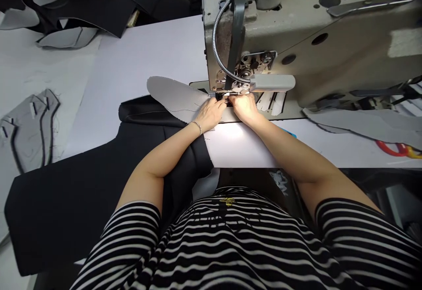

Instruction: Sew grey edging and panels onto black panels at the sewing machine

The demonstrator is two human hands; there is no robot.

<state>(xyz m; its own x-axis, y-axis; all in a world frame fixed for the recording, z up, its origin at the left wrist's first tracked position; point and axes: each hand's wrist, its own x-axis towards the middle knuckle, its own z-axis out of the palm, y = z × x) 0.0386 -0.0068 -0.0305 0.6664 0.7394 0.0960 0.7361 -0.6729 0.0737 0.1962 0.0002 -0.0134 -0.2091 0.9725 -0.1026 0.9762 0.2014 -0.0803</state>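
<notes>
My left hand (211, 113) presses on the right end of a grey fabric piece (176, 96), its fingers bent together and the tips close to the sewing machine's needle area. A black fabric panel (82, 180) lies under the left forearm and hangs over the table's front edge. Just right of the presser foot, my right hand (245, 107) is closed with its fingertips pinched together. What lies between those fingertips is hidden. The sewing machine (263, 30) stands directly behind both hands, its lamp lighting the plate around them.
Black and grey fabric pieces (99, 0) are heaped at the back left. Grey cut pieces (26, 127) lie at the far left. On the right are another grey piece (369, 123) and red-and-yellow handled scissors (395, 149). A blue object (289, 132) shows beside my right forearm.
</notes>
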